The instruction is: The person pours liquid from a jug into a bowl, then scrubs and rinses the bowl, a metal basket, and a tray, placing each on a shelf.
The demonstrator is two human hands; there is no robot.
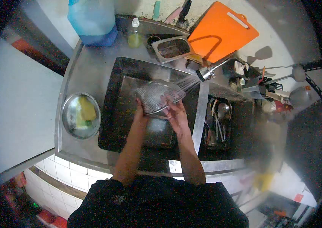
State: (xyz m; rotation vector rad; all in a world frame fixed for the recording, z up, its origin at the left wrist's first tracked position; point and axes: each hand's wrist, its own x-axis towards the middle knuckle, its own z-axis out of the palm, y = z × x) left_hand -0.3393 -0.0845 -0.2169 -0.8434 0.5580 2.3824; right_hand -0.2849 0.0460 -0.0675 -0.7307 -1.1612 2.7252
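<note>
A metal mesh strainer basket (155,98) is held over the sink (111,133), tilted towards the running spray tap (205,73). Water from the tap hits its right side. My left hand (141,110) grips the near left rim, its fingers partly hidden by the basket. On the right, the fingers of my right hand (176,112) press against the basket's near right side. Beneath the basket, a metal tray or pan lies in the sink, partly covered from sight.
Left of the sink, a round metal dish (78,131) holds sponges. Behind stand a soap bottle (134,39), a large blue container (92,22), a rectangular metal pan (172,49) and an orange cutting board (223,32). Utensils (219,117) lie in the right basin.
</note>
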